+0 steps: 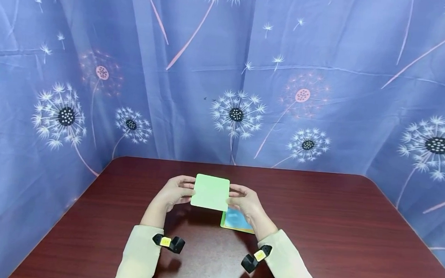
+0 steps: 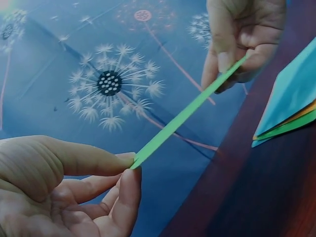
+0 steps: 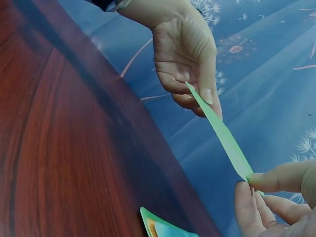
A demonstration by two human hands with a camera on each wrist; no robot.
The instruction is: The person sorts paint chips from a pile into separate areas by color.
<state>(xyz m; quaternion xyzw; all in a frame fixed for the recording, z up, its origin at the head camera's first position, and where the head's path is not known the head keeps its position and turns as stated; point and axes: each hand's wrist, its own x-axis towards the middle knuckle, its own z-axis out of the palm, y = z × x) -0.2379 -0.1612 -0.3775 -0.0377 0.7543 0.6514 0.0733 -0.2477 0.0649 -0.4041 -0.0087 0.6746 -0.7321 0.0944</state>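
Head: left hand [image 1: 173, 193] and right hand [image 1: 247, 203] pinch card [image 1: 210, 192] by opposite edges, above table [image 1: 317, 221]; stack [image 1: 236, 220] partly hidden by right hand. Left wrist: card nearly edge-on between hands. Right wrist: both pinches visible, stack corner below.

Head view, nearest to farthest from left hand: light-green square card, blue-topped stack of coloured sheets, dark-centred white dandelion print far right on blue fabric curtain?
1. Light-green square card: in the left hand's grip, to its right.
2. Blue-topped stack of sheets: lower right.
3. White dandelion print: far right, background.
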